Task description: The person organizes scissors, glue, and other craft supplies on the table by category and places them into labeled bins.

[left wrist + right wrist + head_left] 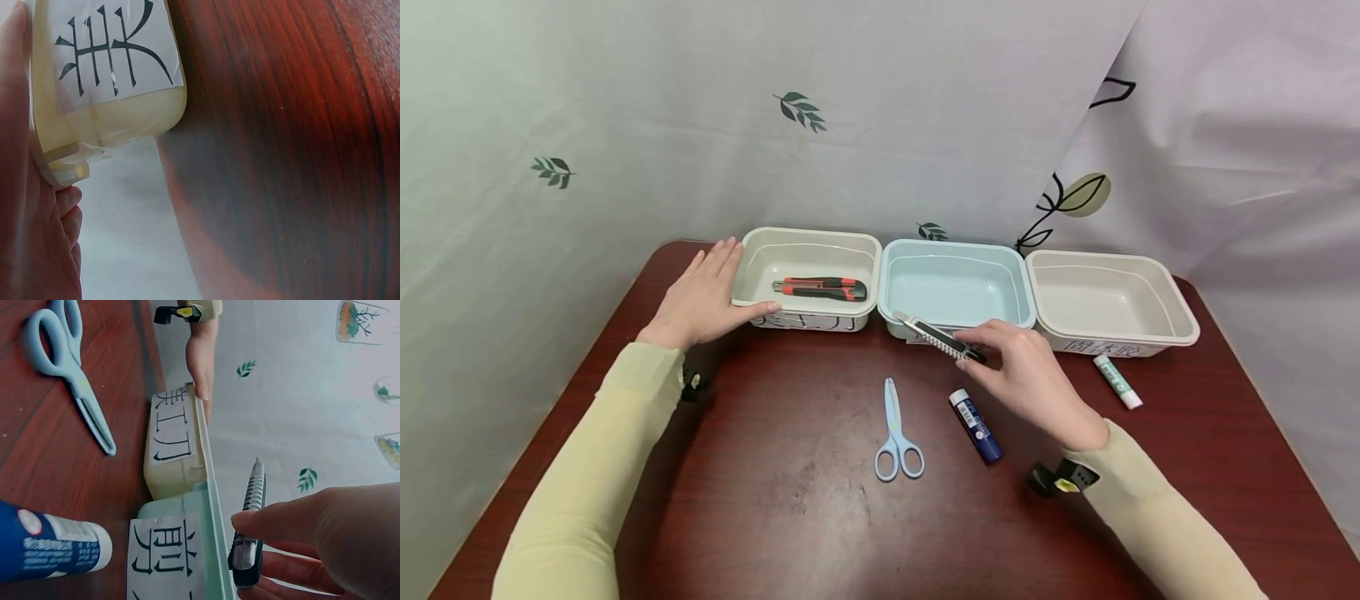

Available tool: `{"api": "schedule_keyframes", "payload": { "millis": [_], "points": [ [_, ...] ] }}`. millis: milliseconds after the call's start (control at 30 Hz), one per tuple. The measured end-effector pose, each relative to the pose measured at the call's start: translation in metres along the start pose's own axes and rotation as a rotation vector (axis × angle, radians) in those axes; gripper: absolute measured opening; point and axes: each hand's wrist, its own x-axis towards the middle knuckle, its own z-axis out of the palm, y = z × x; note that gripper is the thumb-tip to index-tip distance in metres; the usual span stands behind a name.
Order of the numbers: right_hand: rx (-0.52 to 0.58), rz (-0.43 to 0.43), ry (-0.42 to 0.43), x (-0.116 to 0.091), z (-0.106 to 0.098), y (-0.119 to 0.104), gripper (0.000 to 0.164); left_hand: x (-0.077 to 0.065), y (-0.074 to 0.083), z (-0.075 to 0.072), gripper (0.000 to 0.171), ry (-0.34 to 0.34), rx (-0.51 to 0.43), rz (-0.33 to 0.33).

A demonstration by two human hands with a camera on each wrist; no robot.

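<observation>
the right hand (1026,375) pinches the silver-and-black cutter (942,337), tip toward ten o'clock, near the six-o'clock edge of the blue bin (955,287). the left hand (703,296), thumb spread, touches the nine-o'clock beige bin (812,237).

I'm watching someone who is wearing long, pale yellow sleeves. On the wearer's left of the blue box (955,279), the left sleeve (576,475) is creasing toward the elbow, and a small black device (172,314) with a yellow patch is sitting at its cuff. On the wearer's right of that box, the right sleeve (1157,504) is looking creamier, and a black wrist unit (1081,474) is also showing yellow.
</observation>
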Motion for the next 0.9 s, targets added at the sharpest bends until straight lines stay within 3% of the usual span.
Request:
{"api": "schedule_keyframes", "payload": {
  "millis": [467, 900],
  "points": [
    [0.134, 0.015, 0.012, 0.047, 0.012, -0.008, 0.030, -0.001, 0.001, -0.002, 0.117, -0.001, 0.004, -0.001],
    [0.201, 0.031, 0.010, 0.107, 0.028, -0.014, 0.027, -0.001, 0.003, -0.003, 0.116, -0.010, 0.004, -0.001]
  ]
}}
